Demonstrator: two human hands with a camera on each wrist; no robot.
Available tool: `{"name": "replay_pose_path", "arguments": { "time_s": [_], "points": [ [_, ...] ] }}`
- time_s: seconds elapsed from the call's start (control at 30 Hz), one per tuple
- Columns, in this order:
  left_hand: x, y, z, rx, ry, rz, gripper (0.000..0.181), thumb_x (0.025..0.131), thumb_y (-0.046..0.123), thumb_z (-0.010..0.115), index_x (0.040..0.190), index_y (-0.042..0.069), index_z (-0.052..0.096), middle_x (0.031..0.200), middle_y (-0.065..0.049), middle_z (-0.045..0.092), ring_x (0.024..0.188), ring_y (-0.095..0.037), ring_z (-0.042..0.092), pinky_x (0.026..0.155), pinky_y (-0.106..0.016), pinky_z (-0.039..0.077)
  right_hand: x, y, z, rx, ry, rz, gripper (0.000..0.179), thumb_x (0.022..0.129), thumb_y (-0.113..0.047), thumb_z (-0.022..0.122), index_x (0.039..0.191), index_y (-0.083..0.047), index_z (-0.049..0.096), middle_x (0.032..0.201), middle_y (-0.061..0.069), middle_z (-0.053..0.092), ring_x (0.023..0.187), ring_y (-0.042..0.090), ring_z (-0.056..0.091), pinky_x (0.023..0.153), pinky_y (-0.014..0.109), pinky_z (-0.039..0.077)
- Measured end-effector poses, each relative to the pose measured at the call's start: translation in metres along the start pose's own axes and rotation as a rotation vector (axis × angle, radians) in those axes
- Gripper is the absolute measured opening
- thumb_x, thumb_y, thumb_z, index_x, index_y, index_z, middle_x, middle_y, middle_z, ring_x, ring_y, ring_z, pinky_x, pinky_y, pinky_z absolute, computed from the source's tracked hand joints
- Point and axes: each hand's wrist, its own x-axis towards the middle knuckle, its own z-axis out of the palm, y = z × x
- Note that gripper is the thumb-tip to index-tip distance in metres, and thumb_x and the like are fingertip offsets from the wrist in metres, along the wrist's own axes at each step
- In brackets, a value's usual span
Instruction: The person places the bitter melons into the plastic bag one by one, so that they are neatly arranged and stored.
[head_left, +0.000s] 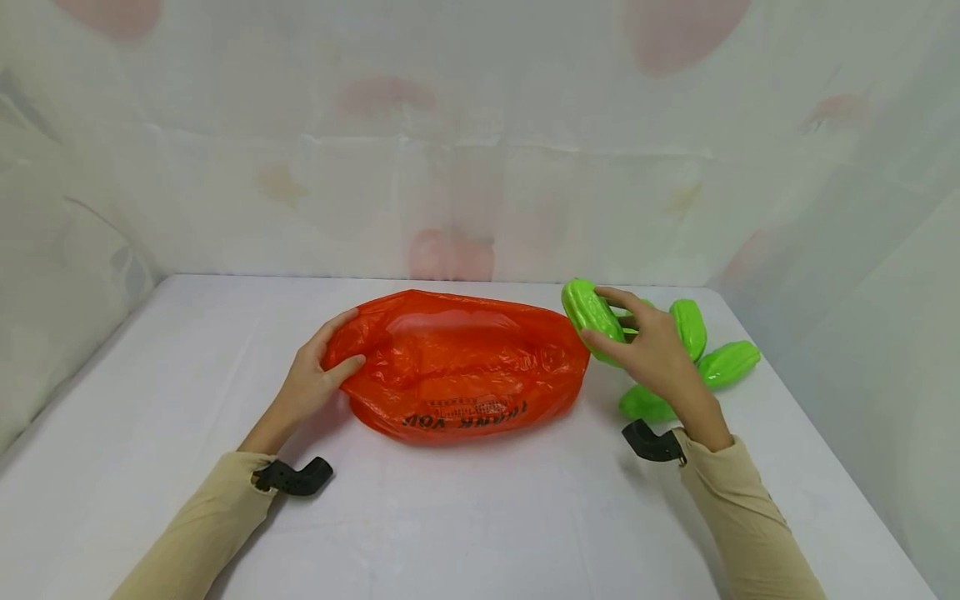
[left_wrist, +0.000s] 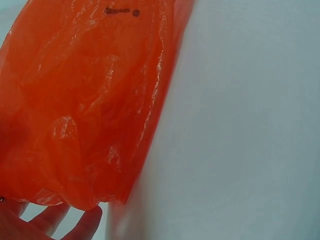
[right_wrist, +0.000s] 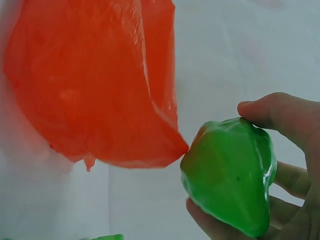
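Note:
A red plastic bag [head_left: 465, 367] with upside-down THANK YOU lettering lies puffed out in mid-table. My left hand [head_left: 321, 367] holds its left end, thumb on the near side and fingers at the far edge. In the left wrist view, fingertips [left_wrist: 90, 222] meet the bag's rim. My right hand [head_left: 654, 343] grips a glossy, elongated, ridged green fruit-like piece [head_left: 591, 321] between thumb and fingers, beside the bag's right end. From the right wrist, this green piece [right_wrist: 230, 175] overlaps the bag's corner [right_wrist: 172, 152].
Several similar green pieces lie behind and right of my right hand, among them one at the back [head_left: 688, 327], one at the right [head_left: 729, 364] and one nearer [head_left: 645, 403]. A white cloth covers the table [head_left: 465, 517]; patterned curtains [head_left: 465, 200] hang behind and at the sides.

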Motion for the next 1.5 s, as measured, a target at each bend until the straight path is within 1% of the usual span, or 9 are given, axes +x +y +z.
{"name": "replay_pose_path", "arguments": {
  "time_s": [0.27,0.5,0.9,0.97,1.07,1.13,1.2,1.37,1.5],
  "points": [
    [0.0,0.001,-0.001,0.003,-0.005,0.003,0.064,0.096,0.008,0.058,0.155,0.014,0.033,0.155,-0.015,0.04,0.134,-0.035,0.045,0.096,-0.004,0.035,-0.004,-0.013,0.004,0.027,0.02,-0.051,0.058,0.09,-0.025,0.073,0.143,-0.013,0.052,0.141,0.017,0.057,0.108,0.042,0.068,0.08,0.049,0.06],
    [0.0,0.005,-0.002,0.001,-0.009,0.001,0.065,0.095,0.008,0.06,0.154,0.016,0.035,0.156,-0.013,0.04,0.136,-0.033,0.044,0.098,-0.006,0.033,-0.004,-0.02,0.011,0.032,0.03,-0.104,0.059,0.087,-0.018,0.076,0.14,-0.008,0.053,0.135,0.018,0.06,0.104,0.04,0.07,0.082,0.048,0.059],
    [0.001,0.002,-0.001,0.001,-0.019,-0.002,0.065,0.096,0.007,0.059,0.155,0.016,0.033,0.156,-0.013,0.039,0.136,-0.034,0.043,0.098,-0.006,0.034,-0.004,-0.028,0.027,0.058,-0.022,-0.134,0.061,0.086,-0.018,0.077,0.141,-0.008,0.052,0.138,0.015,0.059,0.102,0.035,0.071,0.084,0.047,0.059],
    [0.001,0.002,-0.001,0.007,-0.025,-0.007,0.066,0.096,0.008,0.059,0.155,0.016,0.033,0.157,-0.013,0.038,0.137,-0.034,0.043,0.103,-0.012,0.035,-0.004,-0.029,0.029,0.059,-0.028,-0.128,0.061,0.086,-0.018,0.077,0.141,-0.009,0.052,0.137,0.015,0.059,0.103,0.035,0.071,0.084,0.047,0.059],
    [0.001,0.003,-0.001,0.003,-0.033,-0.013,0.066,0.095,0.008,0.059,0.155,0.015,0.032,0.157,-0.014,0.037,0.138,-0.035,0.041,0.114,-0.035,0.038,-0.005,-0.032,0.032,0.065,-0.034,-0.113,0.061,0.086,-0.019,0.077,0.141,-0.01,0.053,0.134,0.015,0.061,0.102,0.034,0.071,0.083,0.046,0.06],
    [0.001,0.004,-0.002,0.006,-0.036,-0.018,0.066,0.095,0.008,0.059,0.155,0.014,0.031,0.157,-0.014,0.037,0.139,-0.035,0.04,0.115,-0.051,0.035,-0.006,-0.034,0.034,0.062,-0.037,-0.109,0.061,0.086,-0.02,0.077,0.141,-0.011,0.053,0.132,0.015,0.062,0.1,0.035,0.071,0.081,0.045,0.06],
    [0.001,0.004,-0.002,0.007,-0.039,-0.018,0.067,0.095,0.008,0.059,0.155,0.014,0.031,0.158,-0.014,0.036,0.14,-0.036,0.039,0.114,-0.059,0.032,-0.007,-0.036,0.036,0.054,-0.039,-0.113,0.061,0.085,-0.021,0.077,0.141,-0.011,0.053,0.131,0.015,0.062,0.101,0.034,0.071,0.082,0.044,0.059],
    [0.001,0.001,-0.002,0.008,-0.051,-0.012,0.068,0.095,0.008,0.059,0.156,0.014,0.029,0.159,-0.014,0.034,0.142,-0.035,0.037,0.114,-0.062,0.03,-0.008,-0.04,0.044,0.057,-0.061,-0.149,0.061,0.085,-0.021,0.078,0.14,-0.01,0.054,0.133,0.013,0.061,0.105,0.031,0.07,0.086,0.042,0.059],
    [0.002,-0.001,-0.002,-0.001,-0.055,-0.004,0.068,0.095,0.009,0.059,0.156,0.014,0.029,0.159,-0.015,0.034,0.141,-0.037,0.036,0.114,-0.063,0.03,-0.01,-0.043,0.049,0.092,-0.084,-0.148,0.061,0.085,-0.022,0.078,0.14,-0.013,0.054,0.131,0.01,0.062,0.104,0.029,0.07,0.084,0.041,0.059]
  ]
}}
